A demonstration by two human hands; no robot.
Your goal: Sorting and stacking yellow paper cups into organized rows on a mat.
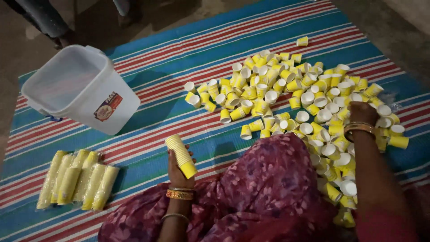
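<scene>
Right now I see a stack of nested yellow paper cups (181, 156) held tilted in the left hand (178, 172), the fingers wrapped around its lower end from behind — the stack's top leans up and away from them. The right hand (362, 113) reaches into the heap of loose yellow cups (291, 96), back toward the camera; I cannot tell whether its fingers are spread or pinching a cup. Cups lie all around that hand, touching it. Beyond the left fingers stands a white plastic bucket (89, 96), tipped open. Off to their outer side lie wrapped sleeves of cups (78, 179) — side by side on the striped mat (179, 58).
</scene>
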